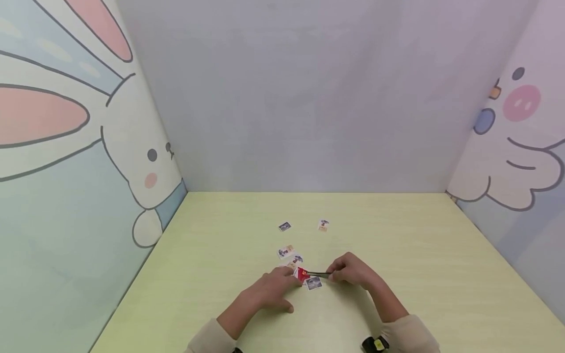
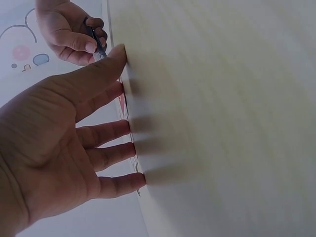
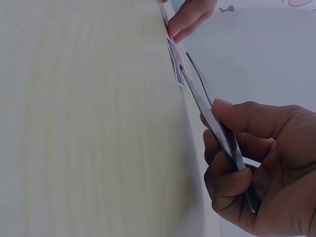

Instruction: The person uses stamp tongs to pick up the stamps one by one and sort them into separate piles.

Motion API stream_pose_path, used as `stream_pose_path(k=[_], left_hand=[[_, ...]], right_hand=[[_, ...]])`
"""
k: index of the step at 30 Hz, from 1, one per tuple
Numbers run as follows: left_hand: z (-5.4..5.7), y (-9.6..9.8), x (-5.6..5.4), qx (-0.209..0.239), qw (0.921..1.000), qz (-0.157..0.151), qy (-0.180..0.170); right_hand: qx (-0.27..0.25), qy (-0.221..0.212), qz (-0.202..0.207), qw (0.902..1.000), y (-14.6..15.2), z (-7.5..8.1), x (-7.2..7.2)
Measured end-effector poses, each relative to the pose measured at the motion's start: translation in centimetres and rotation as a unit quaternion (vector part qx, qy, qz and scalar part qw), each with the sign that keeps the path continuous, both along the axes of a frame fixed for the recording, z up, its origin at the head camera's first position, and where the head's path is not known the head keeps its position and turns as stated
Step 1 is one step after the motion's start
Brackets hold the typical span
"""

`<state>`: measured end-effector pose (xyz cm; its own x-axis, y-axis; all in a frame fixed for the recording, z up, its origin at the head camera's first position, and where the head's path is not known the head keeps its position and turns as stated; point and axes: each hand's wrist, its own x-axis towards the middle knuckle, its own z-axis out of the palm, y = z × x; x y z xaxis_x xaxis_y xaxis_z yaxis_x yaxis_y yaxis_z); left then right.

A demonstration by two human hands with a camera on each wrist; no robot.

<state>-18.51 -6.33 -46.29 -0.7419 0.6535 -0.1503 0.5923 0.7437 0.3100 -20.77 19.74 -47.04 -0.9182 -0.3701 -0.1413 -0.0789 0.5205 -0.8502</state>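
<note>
A pair of metal tweezers (image 1: 319,275) is pinched between the thumb and fingers of my right hand (image 1: 353,270). In the right wrist view the tweezers' (image 3: 217,129) tips stand apart, close over the small papers. In the head view they overlap a red stamp-like paper (image 1: 301,275) with a yellow mark. Straight, spread fingers of my left hand (image 1: 271,290) rest with their tips at the papers and the tabletop, left of the red one. Just below the tweezers lies a grey-pictured, white-edged stamp-like paper (image 1: 314,283). My left fingers partly hide the papers under them.
Just beyond the left fingers lie two overlapping picture papers, one of them a blue and orange paper (image 1: 285,252). Farther back are a dark-pictured paper (image 1: 284,226) and another coloured paper (image 1: 323,225). Cartoon-printed side walls and a plain back wall (image 1: 287,98) bound the pale wooden table (image 1: 397,235).
</note>
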Motion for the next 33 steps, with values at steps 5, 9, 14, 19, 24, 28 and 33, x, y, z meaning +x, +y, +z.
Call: stream_pose_path(k=[5, 9, 14, 19, 24, 28, 33], left_hand=[[0.03, -0.03, 0.19, 0.002, 1.0, 0.002, 0.001], [0.06, -0.02, 0.24, 0.006, 1.0, 0.0, 0.002], [0.01, -0.02, 0.37, 0.01, 0.9999, 0.005, 0.001], [0.04, -0.02, 0.4, 0.012, 0.9999, 0.009, -0.006], [0.04, -0.06, 0.28, 0.009, 0.9999, 0.009, -0.005], [0.03, -0.06, 0.35, 0.012, 0.9999, 0.005, 0.001], [0.08, -0.14, 0.44, 0.012, 0.9998, -0.005, 0.015]], right_hand=[[0.005, 0.005, 0.008, 0.9999, -0.32, -0.05, -0.06], [0.01, 0.01, 0.007, 0.9999, -0.43, -0.1, -0.13], [0.003, 0.009, 0.003, 1.0, -0.54, -0.26, -0.16], [0.001, 0.013, 0.001, 0.9999, -0.62, -0.39, -0.16], [0.005, 0.015, -0.01, 0.9998, -0.72, -0.32, -0.2], [0.002, 0.014, -0.018, 0.9997, -0.49, -0.26, -0.01], [-0.003, 0.019, -0.031, 0.9993, -0.01, -0.1, 0.32]])
